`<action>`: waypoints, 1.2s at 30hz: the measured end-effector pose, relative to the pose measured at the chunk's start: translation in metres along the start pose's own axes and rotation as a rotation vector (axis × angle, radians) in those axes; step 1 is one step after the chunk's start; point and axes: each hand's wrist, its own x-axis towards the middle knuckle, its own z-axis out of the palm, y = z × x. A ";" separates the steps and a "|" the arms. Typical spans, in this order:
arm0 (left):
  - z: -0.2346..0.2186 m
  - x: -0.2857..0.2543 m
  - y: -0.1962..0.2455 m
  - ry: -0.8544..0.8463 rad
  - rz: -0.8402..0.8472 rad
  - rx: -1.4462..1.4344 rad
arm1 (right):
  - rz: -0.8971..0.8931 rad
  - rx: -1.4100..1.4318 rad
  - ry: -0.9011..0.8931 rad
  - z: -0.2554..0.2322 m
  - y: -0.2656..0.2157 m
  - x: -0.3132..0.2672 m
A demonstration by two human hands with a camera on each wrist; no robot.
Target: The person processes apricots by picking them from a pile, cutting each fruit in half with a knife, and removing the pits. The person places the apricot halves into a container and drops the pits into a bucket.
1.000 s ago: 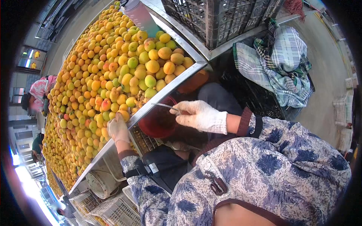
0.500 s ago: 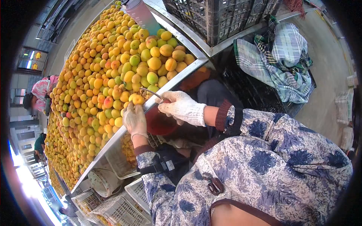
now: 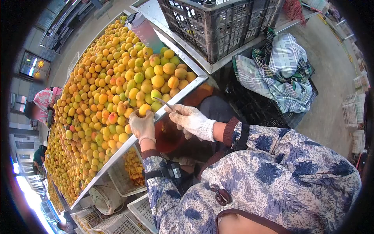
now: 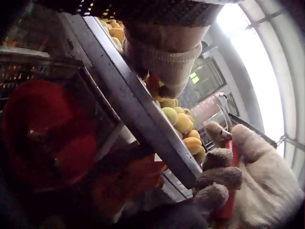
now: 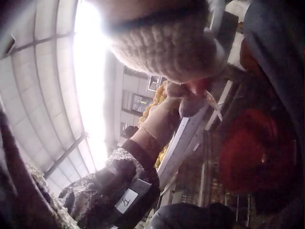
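In the head view my gloved left hand (image 3: 142,126) is at the metal rim (image 3: 117,156) of a table heaped with apricots (image 3: 97,105). Its thumb and fingers pinch a yellow apricot (image 3: 144,109). Just to the right, my right hand (image 3: 193,121), in a white knit glove, grips a small curved knife (image 3: 163,103) whose blade points toward that apricot. The left wrist view shows the knife's red handle (image 4: 229,181) inside the curled fingers of the right hand (image 4: 262,176). From the right wrist, the glove cuff hides most of the grip.
Below the rim stands a red bucket (image 5: 257,152). Beside it is a crate of opened apricots (image 3: 133,167). A tumbler (image 3: 146,31) stands at the pile's far corner, near a black crate (image 3: 218,31). Plaid cloth (image 3: 286,74) lies at the right. Another person (image 3: 43,103) is across the pile.
My left hand has moved right along the rim from the pile and now holds an apricot. My right hand has come left, bringing the knife close to the fruit.
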 end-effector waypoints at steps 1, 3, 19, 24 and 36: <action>-0.001 -0.002 0.000 0.000 0.001 -0.002 | -0.001 -0.001 0.002 -0.001 0.000 -0.001; -0.005 -0.006 -0.001 0.009 0.022 -0.245 | 0.005 0.043 0.036 -0.002 -0.001 0.001; -0.090 -0.145 -0.017 -0.390 -0.062 -1.626 | -0.600 -0.798 -0.075 0.055 0.002 -0.044; -0.096 -0.155 -0.025 -0.385 -0.205 -1.860 | -0.621 -0.874 -0.097 0.068 0.013 -0.063; -0.110 -0.170 -0.013 -0.032 -0.214 -1.339 | -0.572 -1.037 -0.141 0.085 0.025 -0.080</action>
